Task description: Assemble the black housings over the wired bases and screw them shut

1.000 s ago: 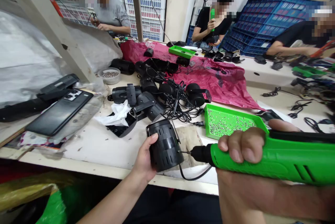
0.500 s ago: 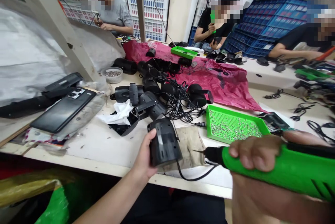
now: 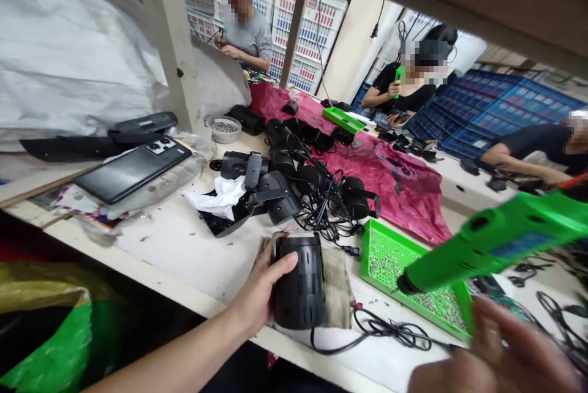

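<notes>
Black lamp housing [image 3: 301, 283] stands on a worn cloth [image 3: 337, 286] at the near edge of the bench [image 3: 174, 252], gripped around its side by the left hand [image 3: 257, 292], fingers closed on it. Its cable [image 3: 381, 332] trails toward 3 o'clock. At 2 o'clock, a green electric screwdriver [image 3: 496, 240] hangs above a green screw tray [image 3: 404, 270]. The right hand [image 3: 500, 362] is blurred at 4 o'clock; its grip cannot be told.

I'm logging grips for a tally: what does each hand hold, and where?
Left hand grips the black slotted cylindrical lamp housing by its side. Right hand is blurred, apart from the green plastic electric screwdriver; hold unclear.
</notes>
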Demonstrator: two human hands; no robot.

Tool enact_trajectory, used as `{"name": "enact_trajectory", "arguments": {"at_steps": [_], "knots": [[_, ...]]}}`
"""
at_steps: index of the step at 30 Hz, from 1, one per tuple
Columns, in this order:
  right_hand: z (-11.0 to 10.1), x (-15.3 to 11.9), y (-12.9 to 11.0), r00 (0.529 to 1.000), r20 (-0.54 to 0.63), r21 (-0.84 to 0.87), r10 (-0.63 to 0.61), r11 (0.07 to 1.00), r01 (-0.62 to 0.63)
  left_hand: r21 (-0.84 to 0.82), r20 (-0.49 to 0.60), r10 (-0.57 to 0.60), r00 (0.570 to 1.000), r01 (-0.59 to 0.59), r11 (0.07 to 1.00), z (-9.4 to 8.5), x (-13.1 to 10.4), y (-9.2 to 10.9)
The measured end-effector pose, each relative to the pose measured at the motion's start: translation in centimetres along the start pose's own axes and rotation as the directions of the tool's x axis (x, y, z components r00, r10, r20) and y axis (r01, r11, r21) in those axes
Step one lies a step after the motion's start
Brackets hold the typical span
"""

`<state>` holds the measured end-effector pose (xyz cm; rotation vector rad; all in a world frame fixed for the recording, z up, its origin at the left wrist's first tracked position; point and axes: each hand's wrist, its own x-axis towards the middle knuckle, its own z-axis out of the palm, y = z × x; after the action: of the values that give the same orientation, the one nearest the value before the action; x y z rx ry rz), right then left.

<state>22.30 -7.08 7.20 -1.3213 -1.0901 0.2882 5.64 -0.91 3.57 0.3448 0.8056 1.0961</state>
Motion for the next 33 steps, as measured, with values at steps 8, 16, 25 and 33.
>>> {"name": "enact_trajectory", "arguments": {"at_steps": [8, 16, 25, 33], "knots": [[5.1, -2.9, 3.6, 0.840, 0.477, -0.229, 0.260, 0.959, -0.167, 0.296, 0.316, 0.083, 0.945, -0.181, 0.938, -0.5, 0.6, 1.1], [5.6, -2.5, 2.2, 0.868, 0.346, -0.115, 0.356, 0.934, -0.337, -0.150, 0.178, -0.076, 0.981, 0.104, 0.983, 0.1, 1.2, 0.3], [6.4, -3.3, 1.9, 0.886, 0.351, -0.241, 0.301, 0.944, -0.225, -0.152, 0.173, -0.138, 0.975, 0.165, 0.974, -0.1, 0.3, -1.6], [6.3, -3.5, 1.4, 0.865, 0.347, -0.180, 0.362, 0.931, -0.317, -0.088, 0.132, -0.027, 0.991, 0.039, 0.995, 0.0, 0.4, -1.5]]}}
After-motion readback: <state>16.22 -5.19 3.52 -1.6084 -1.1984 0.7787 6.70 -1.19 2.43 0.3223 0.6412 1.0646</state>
